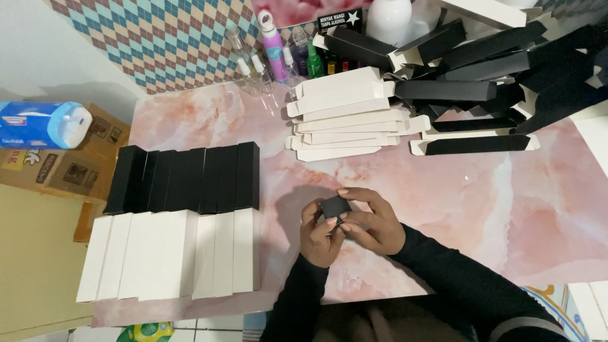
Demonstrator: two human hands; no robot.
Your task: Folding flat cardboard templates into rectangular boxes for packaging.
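Finished boxes (183,221) lie left, flat blanks (345,117) ahead, while our left hand (318,235) and right hand (373,223) together grip a black box (334,206).

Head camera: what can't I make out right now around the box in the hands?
- Small black box: only its top end shows; the left hand and right hand cover the rest, so whether its flaps are closed cannot be told.
- Pile of black cartons: cut off by the top and right edges.
- Bottles: partly behind the flat white cartons; too small to tell contents.
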